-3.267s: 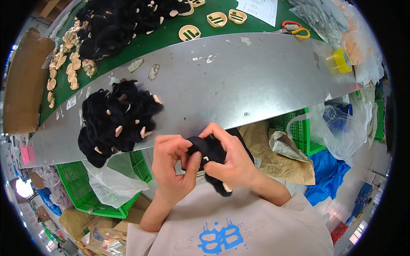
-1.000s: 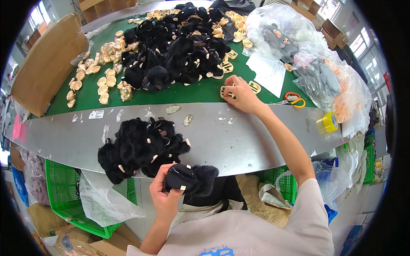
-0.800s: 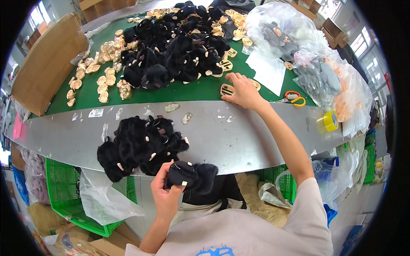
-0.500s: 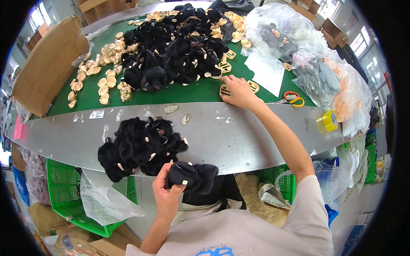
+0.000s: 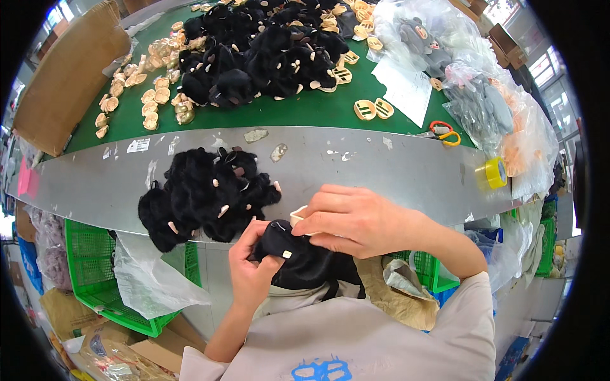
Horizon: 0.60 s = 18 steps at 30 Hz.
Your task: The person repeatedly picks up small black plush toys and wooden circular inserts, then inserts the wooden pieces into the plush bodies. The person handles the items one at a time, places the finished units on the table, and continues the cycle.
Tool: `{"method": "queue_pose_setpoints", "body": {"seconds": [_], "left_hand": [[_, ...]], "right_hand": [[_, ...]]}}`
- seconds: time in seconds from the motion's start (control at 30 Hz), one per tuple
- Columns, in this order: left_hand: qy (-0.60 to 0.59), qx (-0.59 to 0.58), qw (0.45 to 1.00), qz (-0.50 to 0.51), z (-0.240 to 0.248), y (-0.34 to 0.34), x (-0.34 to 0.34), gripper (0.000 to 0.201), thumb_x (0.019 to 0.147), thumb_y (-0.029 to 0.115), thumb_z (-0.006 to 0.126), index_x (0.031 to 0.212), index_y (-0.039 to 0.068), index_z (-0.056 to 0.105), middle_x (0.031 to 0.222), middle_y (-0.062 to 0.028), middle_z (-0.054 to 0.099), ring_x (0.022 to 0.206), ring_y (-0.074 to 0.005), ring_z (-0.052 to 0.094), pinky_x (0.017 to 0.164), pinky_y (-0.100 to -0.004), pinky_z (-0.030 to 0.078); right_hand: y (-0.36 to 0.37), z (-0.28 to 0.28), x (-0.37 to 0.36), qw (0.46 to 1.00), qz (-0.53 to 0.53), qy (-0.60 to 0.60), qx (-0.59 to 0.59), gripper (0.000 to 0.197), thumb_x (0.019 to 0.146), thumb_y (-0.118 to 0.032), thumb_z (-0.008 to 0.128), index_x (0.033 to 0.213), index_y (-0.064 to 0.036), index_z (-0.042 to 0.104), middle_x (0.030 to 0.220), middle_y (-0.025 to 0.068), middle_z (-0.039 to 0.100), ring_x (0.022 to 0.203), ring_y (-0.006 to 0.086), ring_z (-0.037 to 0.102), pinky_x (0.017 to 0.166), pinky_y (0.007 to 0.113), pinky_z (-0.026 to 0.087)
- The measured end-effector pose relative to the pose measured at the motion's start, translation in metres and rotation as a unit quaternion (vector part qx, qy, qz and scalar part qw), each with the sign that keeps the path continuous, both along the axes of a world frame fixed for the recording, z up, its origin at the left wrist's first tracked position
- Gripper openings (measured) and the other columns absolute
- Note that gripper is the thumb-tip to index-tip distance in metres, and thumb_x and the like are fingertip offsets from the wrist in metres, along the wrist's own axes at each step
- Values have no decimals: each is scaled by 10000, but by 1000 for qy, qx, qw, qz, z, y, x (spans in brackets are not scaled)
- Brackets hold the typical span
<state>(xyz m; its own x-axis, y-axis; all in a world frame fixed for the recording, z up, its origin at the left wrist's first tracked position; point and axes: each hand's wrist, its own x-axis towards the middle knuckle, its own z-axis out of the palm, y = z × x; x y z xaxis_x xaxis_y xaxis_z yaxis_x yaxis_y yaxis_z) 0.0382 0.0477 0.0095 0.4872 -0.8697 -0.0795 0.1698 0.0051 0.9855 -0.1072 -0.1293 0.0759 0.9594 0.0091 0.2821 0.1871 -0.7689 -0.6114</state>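
Note:
My left hand (image 5: pixel 250 260) is closed round a black furry plush piece (image 5: pixel 274 242) with small cream pegs sticking out of it. Over the table's near edge, my right hand (image 5: pixel 356 219) pinches a cream plastic piece (image 5: pixel 297 216), mostly covered by the fingers, against the top of the plush piece. To the left lies a small heap of black plush pieces (image 5: pixel 200 190) on the metal table edge. Two slotted cream plastic ovals (image 5: pixel 365 110) rest on the green surface beyond my right hand.
A large pile of black plush pieces (image 5: pixel 254 57) covers the far middle, with cream plastic parts (image 5: pixel 150 108) left of it. Scissors (image 5: pixel 445 134), yellow tape (image 5: pixel 492 173), a paper sheet (image 5: pixel 406 92) and plastic bags (image 5: pixel 483 114) lie right. A green crate (image 5: pixel 86 273) stands below left.
My right hand has come back from the green surface to the plush piece, carrying a cream plastic piece. My left hand still holds the plush piece.

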Motion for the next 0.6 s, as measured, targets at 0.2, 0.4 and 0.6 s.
{"method": "queue_pose_setpoints", "body": {"seconds": [0.2, 0.4, 0.6], "left_hand": [[38, 11, 999, -24, -4, 4, -6, 248, 700, 55, 612, 935, -23, 602, 941, -8, 565, 852, -75, 507, 786, -214, 412], [25, -28, 999, -9, 0, 4, -14, 257, 720, 91, 642, 953, -8, 599, 930, -3, 570, 846, -73, 513, 763, -213, 419], [34, -16, 999, -23, 4, 5, -15, 309, 731, 98, 653, 1018, -15, 627, 906, 15, 590, 846, -66, 534, 764, -210, 434]], "right_hand": [[12, 0, -3, 942, -99, 6, 321, 261, 1001, -134, 518, 1213, -8, 602, 1082, 100, 624, 966, 204, 624, 812, 314, 505], [36, -3, 4, 944, -121, 7, 306, 261, 1023, -172, 477, 1132, -3, 643, 991, 110, 635, 866, 188, 629, 768, 295, 499], [46, -16, 15, 977, -149, -73, 135, 164, 957, -126, 566, 1057, -52, 673, 873, 97, 577, 732, 243, 597, 631, 333, 508]]}}
